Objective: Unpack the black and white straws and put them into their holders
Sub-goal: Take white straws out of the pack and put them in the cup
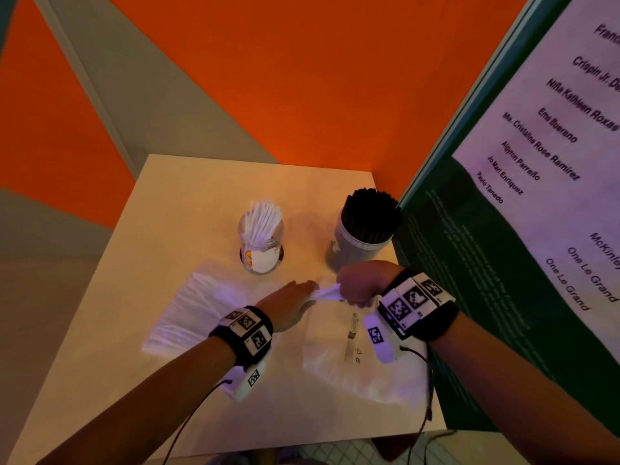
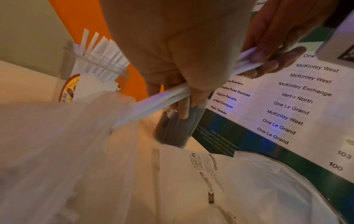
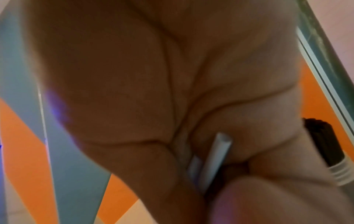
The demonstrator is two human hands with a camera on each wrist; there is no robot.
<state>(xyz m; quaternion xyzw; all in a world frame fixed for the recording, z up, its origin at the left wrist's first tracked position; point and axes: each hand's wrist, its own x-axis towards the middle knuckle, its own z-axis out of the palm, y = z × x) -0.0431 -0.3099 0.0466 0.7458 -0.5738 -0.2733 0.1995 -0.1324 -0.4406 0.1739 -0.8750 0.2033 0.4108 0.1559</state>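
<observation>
While both hands (image 1: 359, 283) grip them, white straws (image 1: 327, 293) span betw. grips.

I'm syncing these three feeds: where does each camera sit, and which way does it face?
Head: worn high, looking down at the table, both forearms, both jars.
Left wrist: under the left hand, looking along it at the white straws it grips.
Right wrist: under the right hand, palm filling the view.
All three show those straws.

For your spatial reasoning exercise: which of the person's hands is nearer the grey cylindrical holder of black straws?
Right. The right hand sits just in front of the grey holder; the left hand lies farther left.
</observation>
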